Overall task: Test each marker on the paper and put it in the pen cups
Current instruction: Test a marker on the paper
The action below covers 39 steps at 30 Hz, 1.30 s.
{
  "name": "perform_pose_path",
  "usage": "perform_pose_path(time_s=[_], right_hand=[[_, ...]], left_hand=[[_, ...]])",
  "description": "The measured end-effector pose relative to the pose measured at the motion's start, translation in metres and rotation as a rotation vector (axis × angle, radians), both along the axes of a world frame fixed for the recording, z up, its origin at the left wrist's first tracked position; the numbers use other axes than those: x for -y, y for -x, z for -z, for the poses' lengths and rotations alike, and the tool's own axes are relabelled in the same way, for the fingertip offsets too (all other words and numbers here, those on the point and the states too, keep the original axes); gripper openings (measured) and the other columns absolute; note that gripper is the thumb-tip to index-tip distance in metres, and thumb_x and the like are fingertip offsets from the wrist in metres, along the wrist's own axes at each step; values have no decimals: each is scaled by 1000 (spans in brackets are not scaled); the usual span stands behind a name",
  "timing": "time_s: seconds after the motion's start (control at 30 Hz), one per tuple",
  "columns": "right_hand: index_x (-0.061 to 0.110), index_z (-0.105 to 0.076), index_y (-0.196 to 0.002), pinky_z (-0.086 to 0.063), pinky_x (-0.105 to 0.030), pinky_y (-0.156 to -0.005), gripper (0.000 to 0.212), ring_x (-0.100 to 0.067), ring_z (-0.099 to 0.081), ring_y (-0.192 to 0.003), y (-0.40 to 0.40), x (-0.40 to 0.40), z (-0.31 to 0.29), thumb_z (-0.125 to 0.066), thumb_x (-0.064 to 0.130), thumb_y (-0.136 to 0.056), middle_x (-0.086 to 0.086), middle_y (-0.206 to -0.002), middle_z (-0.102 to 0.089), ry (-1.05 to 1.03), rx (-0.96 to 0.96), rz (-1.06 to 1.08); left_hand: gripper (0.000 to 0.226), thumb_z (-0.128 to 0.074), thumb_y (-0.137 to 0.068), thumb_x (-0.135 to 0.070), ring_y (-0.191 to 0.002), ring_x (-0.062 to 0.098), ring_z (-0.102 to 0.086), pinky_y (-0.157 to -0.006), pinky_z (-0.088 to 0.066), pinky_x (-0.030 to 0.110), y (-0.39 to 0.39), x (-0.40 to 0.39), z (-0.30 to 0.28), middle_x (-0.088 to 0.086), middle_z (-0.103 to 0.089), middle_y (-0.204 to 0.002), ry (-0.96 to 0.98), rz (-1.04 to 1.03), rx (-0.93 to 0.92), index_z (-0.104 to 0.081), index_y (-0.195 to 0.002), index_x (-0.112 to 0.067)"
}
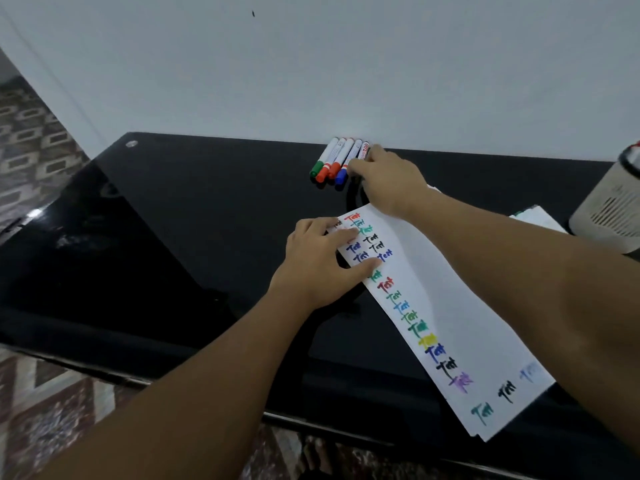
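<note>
black table (173, 220) | right hand (388, 181) hides one marker (364, 150); grip unclear

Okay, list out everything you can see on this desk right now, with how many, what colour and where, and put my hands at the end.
markers: five in view, white barrels, caps green, orange-red, red and blue, the fifth's hidden by a hand; in a row at the back of the table by the wall.
paper: one long white strip, covered in coloured test scribbles, lying slantwise on the table's right half.
pen cup: one, pale with slotted sides, at the right edge, partly cut off.
table: one, glossy black.
wall: white, behind the table.
floor: patterned tiles, left and below.
left hand: flat on the paper's upper left edge.
right hand: reaching the rightmost marker; grip unclear.
</note>
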State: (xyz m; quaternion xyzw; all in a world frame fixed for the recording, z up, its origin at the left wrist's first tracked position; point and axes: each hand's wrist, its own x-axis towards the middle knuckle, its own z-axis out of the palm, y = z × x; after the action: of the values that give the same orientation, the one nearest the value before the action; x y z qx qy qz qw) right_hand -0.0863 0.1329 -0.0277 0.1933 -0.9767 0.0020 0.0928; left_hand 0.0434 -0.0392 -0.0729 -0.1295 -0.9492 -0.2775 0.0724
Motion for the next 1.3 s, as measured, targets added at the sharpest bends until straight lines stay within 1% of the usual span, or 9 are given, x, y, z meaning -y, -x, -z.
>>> perform_pose_path(time_s=[0.1,0.33,0.43,0.53,0.63,0.7,0.83,1.03,1.3], right_hand=[[27,-56,-132,-45,-40,-79,31,-29,-52,-106,1,-7,-5,-56,20,-102,-11,-123,-49,-119,-99,-100],[31,-61,-138,-43,-42,-93,34,-30,-53,-115,-3,-14,-15,-56,31,-104,-10,-134,-52,-237,-94,-236],[19,-62,-129,-44,-45,-97,27,-32,-56,-107,-8,-16,-18,-57,29,-104,-12,-126,-58,-248,-157,-271],[10,-54,-124,-50,-49,-82,25,-33,-57,-86,-22,-17,-27,-45,27,-109,-14,-109,-64,-138,-182,-268],[16,-48,-133,-50,-45,-62,29,-29,-54,-76,-42,-21,-36,-38,31,-111,-3,-100,-55,-60,-151,-251],[22,-47,-137,-50,-43,-64,32,-23,-51,-80,-56,-26,-38,-34,37,-112,5,-101,-44,-18,-99,-226],[25,-48,-136,-50,-41,-77,37,-21,-57,-94,-79,-35,-34,-27,43,-111,0,-109,-57,12,66,-134],[35,-53,-124,-29,-29,-53,35,-16,-60,-82,-106,-42,-23,-25,50,-110,7,-95,-66,-97,123,-131],[39,-52,-124,-44,-34,-57,40,-20,-63,-75,-117,-39,-15,-23,60,-106,5,-80,-65,-74,102,-149]], left_hand=[[74,-55,-77,-80,-138,14,-27,-118,-28,45,0,-1,0,-7,-45,-147,14,-6,-5,-61,-136,-35],[68,-62,-79,-76,-139,13,-26,-118,-27,43,0,-1,1,-9,-44,-147,-2,-13,-6,-61,-135,-37],[72,-58,-77,-79,-139,13,-25,-117,-28,43,0,0,0,-10,-43,-147,-10,-14,4,-61,-136,-37],[69,-63,-81,-73,-139,12,-26,-117,-26,41,1,0,-2,-9,-44,-147,-8,-18,-7,-61,-137,-34],[70,-65,-83,-68,-135,13,-29,-114,-26,37,0,-1,-4,-9,-47,-143,-10,-15,-30,-56,-141,-30],[70,-65,-85,-65,-132,13,-32,-113,-28,36,-1,-1,-5,-10,-49,-139,-16,-16,-43,-52,-144,-29],[65,-63,-90,-58,-126,13,-36,-111,-34,38,-2,0,-7,-8,-51,-133,-29,-21,-60,-48,-147,-29],[57,-59,-97,-49,-125,16,-41,-106,-41,41,-3,-1,-8,-5,-56,-133,-16,3,-123,-48,-148,-26],[46,-54,-99,-44,-112,21,-53,-93,-50,46,-6,-1,-5,-1,-69,-118,12,97,-268,-64,-135,-19]])
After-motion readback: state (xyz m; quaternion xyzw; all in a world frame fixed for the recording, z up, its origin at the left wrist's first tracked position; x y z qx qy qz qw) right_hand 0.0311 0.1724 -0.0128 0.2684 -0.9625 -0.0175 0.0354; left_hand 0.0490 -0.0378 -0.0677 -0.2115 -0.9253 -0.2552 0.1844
